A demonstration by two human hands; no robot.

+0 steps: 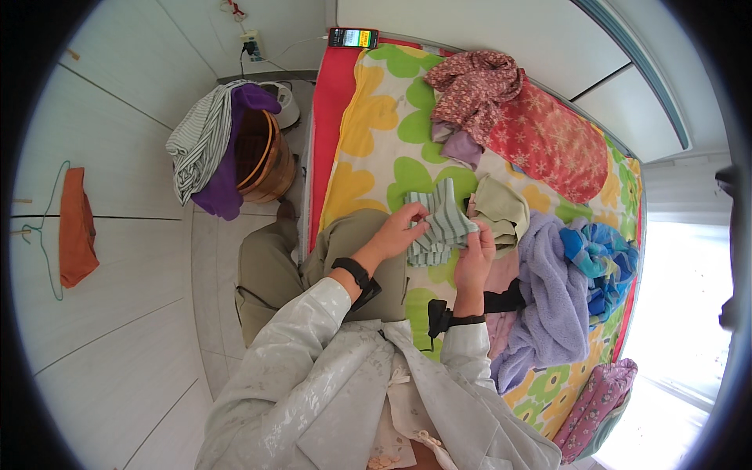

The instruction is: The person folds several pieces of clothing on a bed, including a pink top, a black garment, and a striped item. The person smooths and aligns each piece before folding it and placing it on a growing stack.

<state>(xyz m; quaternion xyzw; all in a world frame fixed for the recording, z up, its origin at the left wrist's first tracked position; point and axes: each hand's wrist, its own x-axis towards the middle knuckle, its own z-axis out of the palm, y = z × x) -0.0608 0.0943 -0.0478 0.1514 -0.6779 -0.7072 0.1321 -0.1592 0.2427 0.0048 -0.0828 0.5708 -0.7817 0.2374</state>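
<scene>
Between my hands is a small green-and-grey striped cloth garment point(445, 213), folded in layers, whose exact kind I cannot make out. My left hand point(398, 229) pinches its left edge, and my right hand point(475, 262) grips its lower right corner. The cloth lies over the edge of my lap and the flowered bed sheet point(407, 129). Just beyond my right hand rests a crumpled pale green garment point(501, 210). A pink cloth point(501, 329) lies under my right wrist, beside a fluffy lavender garment point(548, 286).
Farther up the bed are a red patterned cushion point(552, 145) and a rust floral garment point(478, 86). Blue plaid cloth point(603, 258) lies right, with a folded purple floral bundle point(595, 407) nearer. A wooden bucket point(266, 160) draped with a striped garment point(200, 141) stands left. A phone point(352, 37) lies at the far corner.
</scene>
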